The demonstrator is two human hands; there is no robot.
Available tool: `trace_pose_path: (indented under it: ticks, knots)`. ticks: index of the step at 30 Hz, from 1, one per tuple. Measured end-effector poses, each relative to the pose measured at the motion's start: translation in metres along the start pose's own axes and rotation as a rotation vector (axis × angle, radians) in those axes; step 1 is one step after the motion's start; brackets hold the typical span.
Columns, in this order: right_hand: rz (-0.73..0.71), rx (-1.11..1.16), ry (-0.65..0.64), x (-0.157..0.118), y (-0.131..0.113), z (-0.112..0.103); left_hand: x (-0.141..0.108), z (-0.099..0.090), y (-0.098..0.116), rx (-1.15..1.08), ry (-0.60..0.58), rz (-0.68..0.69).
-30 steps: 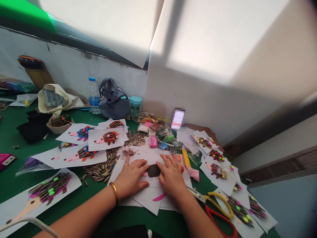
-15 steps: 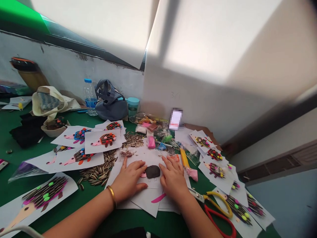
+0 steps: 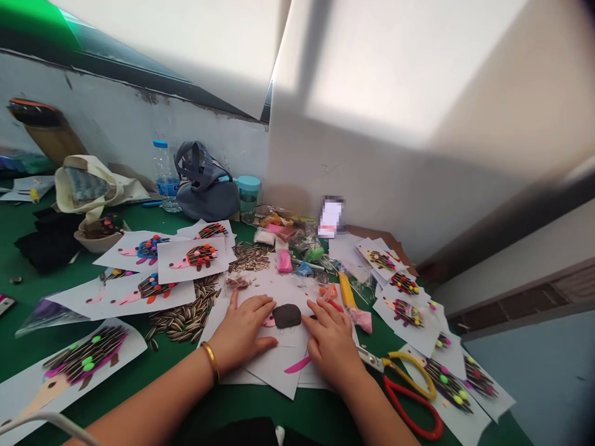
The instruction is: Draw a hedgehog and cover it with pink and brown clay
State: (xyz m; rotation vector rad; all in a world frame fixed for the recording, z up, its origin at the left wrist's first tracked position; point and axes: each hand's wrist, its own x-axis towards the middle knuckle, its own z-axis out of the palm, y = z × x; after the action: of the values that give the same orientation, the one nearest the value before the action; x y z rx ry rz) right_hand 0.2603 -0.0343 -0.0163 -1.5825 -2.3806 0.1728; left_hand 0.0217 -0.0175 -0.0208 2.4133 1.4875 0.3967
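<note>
A flattened piece of black modelling clay [image 3: 287, 316] lies on a white sheet of paper [image 3: 269, 365] in front of me, with faint drawn lines just below it. My left hand [image 3: 244, 331] rests on the paper at the clay's left, fingers spread, partly hiding a bit of pink clay beside the black piece. At the right edge of the black clay, my right hand [image 3: 331, 334] lies with fingers stretched out, its index fingertip close to or touching it. A magenta clay strip [image 3: 297, 365] sits on the paper near my right wrist.
Sunflower seeds [image 3: 186, 316] are heaped to the left, beside hedgehog pictures [image 3: 193, 260]. Scissors [image 3: 409, 384] with red and yellow handles lie at right, near more pictures [image 3: 403, 310]. Packets of coloured clay [image 3: 283, 261], a phone [image 3: 330, 217], a bottle [image 3: 165, 176] and a bag [image 3: 204, 192] stand behind.
My right hand has shifted slightly to the right, off the edge of the black clay. My left hand stays about where it was. The camera view has tilted slightly.
</note>
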Motion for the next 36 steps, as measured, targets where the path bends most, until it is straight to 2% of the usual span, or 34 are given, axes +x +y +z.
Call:
trace_pose_path:
  ticks: [5,10,15,19,23,30,36]
  knots:
    - [-0.044,-0.023,-0.046,0.0,-0.004,0.0,0.0,0.0,0.001,0.004,0.004,0.003]
    - [-0.003,-0.017,0.03,0.001,-0.002,0.002,0.0,0.0,0.0,0.0,0.003,0.003]
    - [-0.016,-0.023,0.009,0.005,-0.003,0.006,0.0,0.002,-0.002,-0.003,0.029,0.015]
    - [0.015,-0.03,0.042,0.01,-0.005,0.007,0.0,0.004,-0.004,-0.011,0.046,0.023]
    - [0.006,-0.047,0.004,0.013,-0.004,0.008,0.0,0.005,-0.004,-0.014,0.039,0.017]
    - [0.011,-0.073,0.008,0.019,-0.005,0.011,0.0,0.002,-0.002,-0.015,0.019,0.012]
    - [-0.013,-0.026,0.046,0.007,-0.004,0.004,0.0,0.002,-0.002,-0.013,0.009,0.003]
